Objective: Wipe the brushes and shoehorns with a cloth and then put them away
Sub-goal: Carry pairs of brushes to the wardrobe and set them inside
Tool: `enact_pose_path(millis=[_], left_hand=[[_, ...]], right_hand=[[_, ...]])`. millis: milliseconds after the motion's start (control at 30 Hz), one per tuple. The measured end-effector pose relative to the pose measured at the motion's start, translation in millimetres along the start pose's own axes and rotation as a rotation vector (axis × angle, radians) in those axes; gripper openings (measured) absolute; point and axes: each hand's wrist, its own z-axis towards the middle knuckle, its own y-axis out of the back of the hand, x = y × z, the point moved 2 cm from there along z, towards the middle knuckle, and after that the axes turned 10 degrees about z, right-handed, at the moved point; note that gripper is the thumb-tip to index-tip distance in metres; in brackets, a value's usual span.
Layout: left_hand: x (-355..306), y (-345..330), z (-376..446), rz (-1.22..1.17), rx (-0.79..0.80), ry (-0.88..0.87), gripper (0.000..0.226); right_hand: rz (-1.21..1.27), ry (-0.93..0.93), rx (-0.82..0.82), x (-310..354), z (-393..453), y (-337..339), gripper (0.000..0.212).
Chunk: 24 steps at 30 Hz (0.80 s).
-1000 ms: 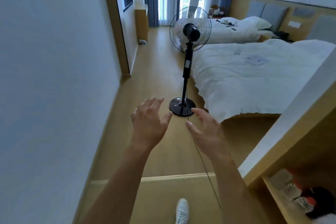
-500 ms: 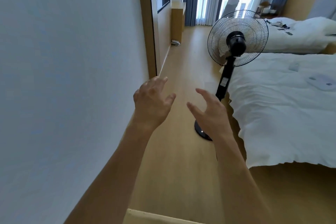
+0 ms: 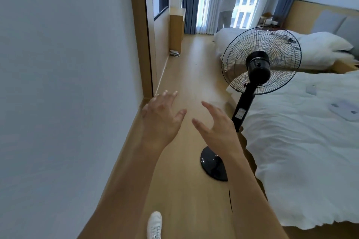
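Wooden floor (image 3: 186,75) runs lengthwise toward the window; near bed (image 3: 303,141) right, pedestal fan (image 3: 260,64) beside it. Left hand (image 3: 161,120) and right hand (image 3: 217,130) raised side by side, fingers spread, holding nothing. No brushes, shoehorns or cloth in view, so location and long axis: cannot tell. Judged step: walking between stations. Next: find the cloth and tools.

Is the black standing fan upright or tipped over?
Upright: the fan stands on its round base on the wooden floor beside the bed.
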Motion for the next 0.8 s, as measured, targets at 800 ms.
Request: enact_pose_path(millis=[800], left_hand=[[94, -147, 477, 0.045, 0.086, -0.165, 0.057]], right_hand=[[-0.018, -0.111, -0.145, -89, 471, -120, 0.058]])
